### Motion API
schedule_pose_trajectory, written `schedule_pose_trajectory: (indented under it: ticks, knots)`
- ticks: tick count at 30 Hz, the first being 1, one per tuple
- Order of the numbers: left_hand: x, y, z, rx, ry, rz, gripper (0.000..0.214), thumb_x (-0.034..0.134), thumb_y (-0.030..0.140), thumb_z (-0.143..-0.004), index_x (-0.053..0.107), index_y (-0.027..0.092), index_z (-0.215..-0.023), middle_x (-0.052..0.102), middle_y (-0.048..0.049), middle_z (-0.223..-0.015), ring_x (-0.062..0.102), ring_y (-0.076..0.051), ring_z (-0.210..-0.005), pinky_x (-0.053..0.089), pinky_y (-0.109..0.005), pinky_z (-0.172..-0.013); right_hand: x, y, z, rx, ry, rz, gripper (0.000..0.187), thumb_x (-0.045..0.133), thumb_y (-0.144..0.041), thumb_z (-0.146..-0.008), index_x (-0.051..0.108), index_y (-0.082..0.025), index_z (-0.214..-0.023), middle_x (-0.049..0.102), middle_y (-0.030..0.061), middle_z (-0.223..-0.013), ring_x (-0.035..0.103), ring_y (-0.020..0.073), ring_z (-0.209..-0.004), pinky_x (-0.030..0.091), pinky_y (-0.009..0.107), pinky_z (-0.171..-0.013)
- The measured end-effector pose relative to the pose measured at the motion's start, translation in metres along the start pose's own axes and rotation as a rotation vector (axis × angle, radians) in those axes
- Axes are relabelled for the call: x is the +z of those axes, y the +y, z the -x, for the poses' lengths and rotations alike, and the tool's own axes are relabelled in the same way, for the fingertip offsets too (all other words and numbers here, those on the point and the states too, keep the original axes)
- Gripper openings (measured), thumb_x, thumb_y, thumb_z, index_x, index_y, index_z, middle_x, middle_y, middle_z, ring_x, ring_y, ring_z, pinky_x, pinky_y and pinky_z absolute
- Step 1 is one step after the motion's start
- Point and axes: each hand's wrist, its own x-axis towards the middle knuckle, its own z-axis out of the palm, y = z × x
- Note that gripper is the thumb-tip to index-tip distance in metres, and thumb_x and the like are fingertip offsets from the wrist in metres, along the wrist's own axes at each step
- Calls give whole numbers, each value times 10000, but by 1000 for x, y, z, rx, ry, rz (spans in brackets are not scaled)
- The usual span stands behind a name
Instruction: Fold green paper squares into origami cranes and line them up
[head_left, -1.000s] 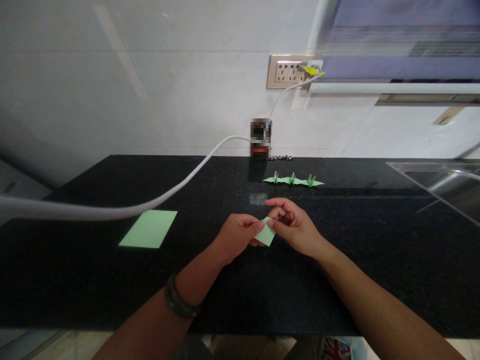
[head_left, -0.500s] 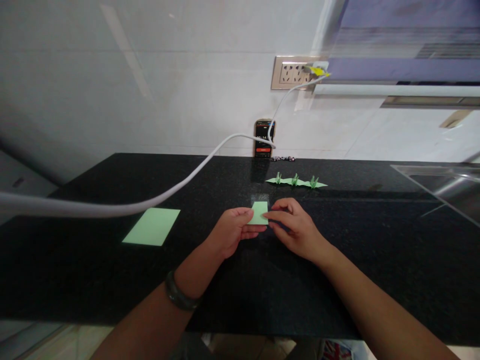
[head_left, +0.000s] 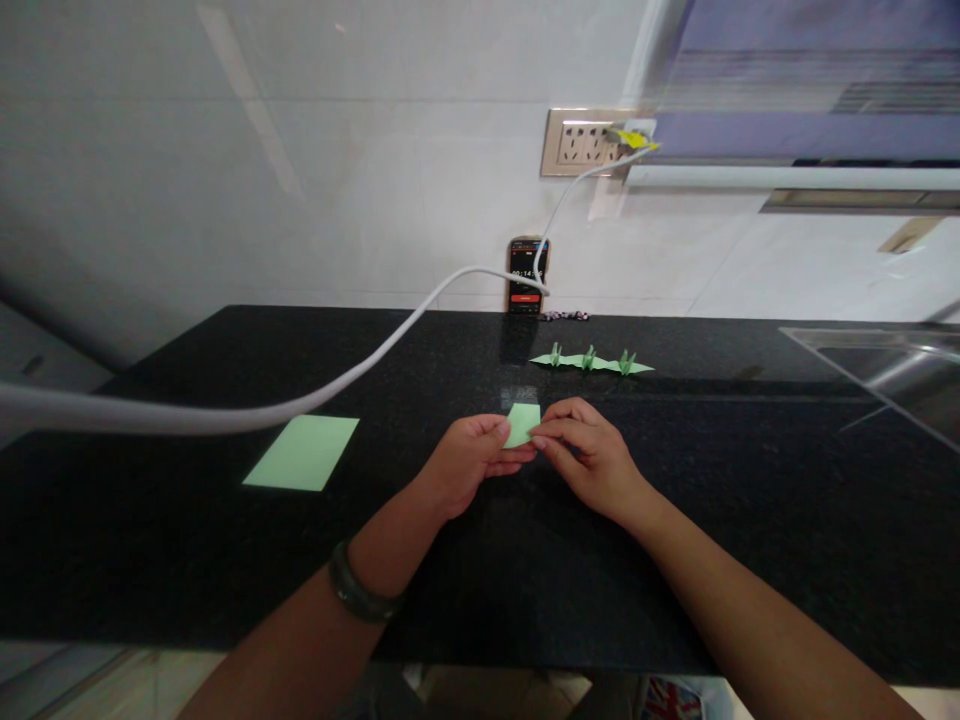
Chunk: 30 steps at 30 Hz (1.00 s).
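Observation:
Between both hands, above the dark counter, is a small piece of folded light-green paper. My left hand is closed on its left side, thumb on top and fingers underneath. My right hand pinches the lower right corner between thumb and index finger. Fingers cover parts of the paper's edges. Beyond the hands stand three joined green paper cranes in a row. A flat sheet of light-green paper lies to the left of my left forearm.
A phone showing a timer leans against the wall, with a beaded string beside it. A white cable crosses the view from a wall socket. At the right, a metal sink is set into the black counter.
The folded paper has shifted slightly to the right and turned a little in my left hand. My right thumb and index finger have come together on its corner.

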Motion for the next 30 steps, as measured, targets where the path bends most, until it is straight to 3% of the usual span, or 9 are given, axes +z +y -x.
schedule_pose_trajectory:
  ticks: [7, 11, 21, 30]
  knots:
    - [1, -1, 1, 10, -71, -24, 259, 506, 281, -792, 584, 116, -974, 660, -99, -871, 620, -158, -823, 469, -245, -688, 6, -5, 0, 171, 78, -99, 89, 509, -190, -788, 598, -183, -787, 519, 54, -864, 516, 146, -771, 429, 258, -613]
    - [3, -1, 1, 3, -42, -60, 245, 513, 271, -785, 585, 120, -962, 662, -89, -864, 619, -159, -823, 465, -258, -698, 9, -4, 1, 181, 90, -94, 80, 500, -180, -794, 577, -178, -772, 536, 44, -809, 517, 146, -763, 424, 278, -681]
    - [8, 0, 2, -9, 24, -152, 271, 530, 296, -765, 596, 123, -964, 662, -95, -854, 620, -168, -802, 459, -270, -680, 10, -2, 2, 174, 103, -58, 82, 495, -180, -790, 563, -186, -744, 545, 35, -761, 514, 145, -721, 422, 274, -655]
    - [-1, 9, 4, -61, -127, -109, 289, 573, 239, -710, 610, 137, -978, 655, -104, -930, 615, -178, -838, 459, -282, -712, 7, -1, 0, 163, 102, -60, 72, 497, -184, -790, 567, -182, -774, 546, 40, -786, 516, 147, -745, 419, 272, -657]
